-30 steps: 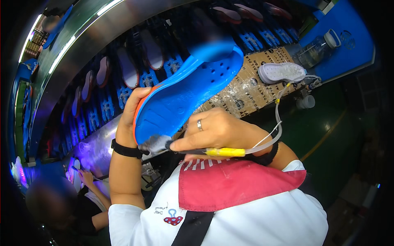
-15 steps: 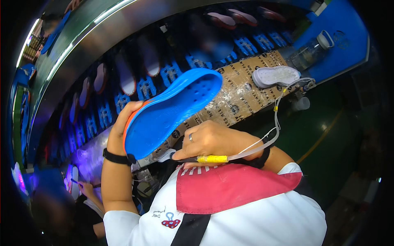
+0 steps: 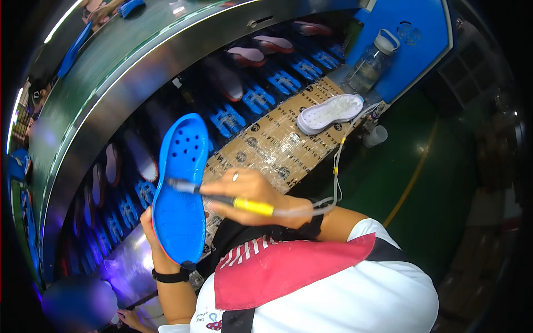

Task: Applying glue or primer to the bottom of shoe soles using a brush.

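Observation:
My left hand grips a blue shoe sole by its outer side, with most of the fingers hidden behind it. The sole stands tilted, heel toward me, its hollow inner face with a cluster of small holes turned up. Closed around the dark handle of a brush, my right hand holds it level over the sole. Yellow tape wraps the handle, and a clear tube runs from its end. The blurred bristles lie at the middle of the sole's inner face.
A white sole rests on the cardboard-covered ledge. Beyond it stand a clear bottle and a plastic cup. Behind the ledge runs a row of blue holders and soles. A co-worker's hand shows at lower left.
The blue sole has turned more upright and moved left and down. My right hand has brought the brush up from near my chest onto the sole. The whole view has shifted.

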Tool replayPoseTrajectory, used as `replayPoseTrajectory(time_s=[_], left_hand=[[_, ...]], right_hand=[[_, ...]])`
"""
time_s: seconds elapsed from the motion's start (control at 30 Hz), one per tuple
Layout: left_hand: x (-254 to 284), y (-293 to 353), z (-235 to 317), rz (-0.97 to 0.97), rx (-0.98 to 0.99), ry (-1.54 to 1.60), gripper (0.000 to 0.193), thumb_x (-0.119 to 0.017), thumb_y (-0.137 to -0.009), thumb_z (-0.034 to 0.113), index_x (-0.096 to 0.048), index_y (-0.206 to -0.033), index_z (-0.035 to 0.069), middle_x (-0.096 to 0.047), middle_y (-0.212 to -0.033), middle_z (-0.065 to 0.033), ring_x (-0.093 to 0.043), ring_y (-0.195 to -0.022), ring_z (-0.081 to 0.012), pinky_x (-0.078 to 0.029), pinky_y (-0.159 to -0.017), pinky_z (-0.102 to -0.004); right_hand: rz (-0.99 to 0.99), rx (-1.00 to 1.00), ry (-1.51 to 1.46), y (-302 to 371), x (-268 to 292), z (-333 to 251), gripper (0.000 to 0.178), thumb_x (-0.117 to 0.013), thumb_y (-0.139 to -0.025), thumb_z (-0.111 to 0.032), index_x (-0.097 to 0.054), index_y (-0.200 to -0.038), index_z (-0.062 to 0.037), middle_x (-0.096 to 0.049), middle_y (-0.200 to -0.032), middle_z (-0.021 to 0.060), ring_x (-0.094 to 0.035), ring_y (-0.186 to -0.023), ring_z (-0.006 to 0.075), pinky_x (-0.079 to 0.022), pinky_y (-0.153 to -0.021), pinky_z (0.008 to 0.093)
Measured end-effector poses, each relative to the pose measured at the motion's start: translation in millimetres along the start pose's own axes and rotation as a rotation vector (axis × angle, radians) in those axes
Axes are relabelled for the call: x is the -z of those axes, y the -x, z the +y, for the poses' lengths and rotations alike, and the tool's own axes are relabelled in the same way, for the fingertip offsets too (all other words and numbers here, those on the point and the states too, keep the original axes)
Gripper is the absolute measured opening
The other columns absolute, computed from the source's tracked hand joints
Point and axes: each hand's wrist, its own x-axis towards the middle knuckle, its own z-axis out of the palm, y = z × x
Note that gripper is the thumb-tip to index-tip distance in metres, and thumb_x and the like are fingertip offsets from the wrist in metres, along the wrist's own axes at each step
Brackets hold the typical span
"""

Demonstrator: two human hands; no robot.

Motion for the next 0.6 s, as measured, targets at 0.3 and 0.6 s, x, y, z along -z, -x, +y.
replayPoseTrajectory(time_s=[0.3,0.6], left_hand=[[-49.5,5.4,16.6,-0.342,-0.333,0.015,0.076,-0.045,-0.074,0.048,-0.037,-0.131,-0.002,-0.053,-0.117,-0.0227,-0.056,-0.099,-0.0372,-0.048,-0.083,-0.0454],[-164.5,-83.5,94.6,-0.735,-0.521,-0.051,0.072,-0.04,-0.087,0.044,-0.022,-0.138,-0.004,-0.032,-0.134,-0.0319,-0.044,-0.115,-0.0483,-0.045,-0.09,-0.0536]], right_hand=[[0.088,-0.106,-0.068,-5.1,99.5,-9.0,0.03,-0.073,-0.068,-0.006,-0.064,-0.096,0.0,-0.065,-0.078,0.0114,-0.059,-0.061,0.022,-0.046,-0.056,0.0295],[0.235,-0.338,0.025,49.0,180.0,-0.5,0.027,-0.071,-0.071,-0.006,-0.065,-0.096,0.0008,-0.067,-0.086,0.0141,-0.066,-0.075,0.022,-0.05,-0.067,0.0269]])
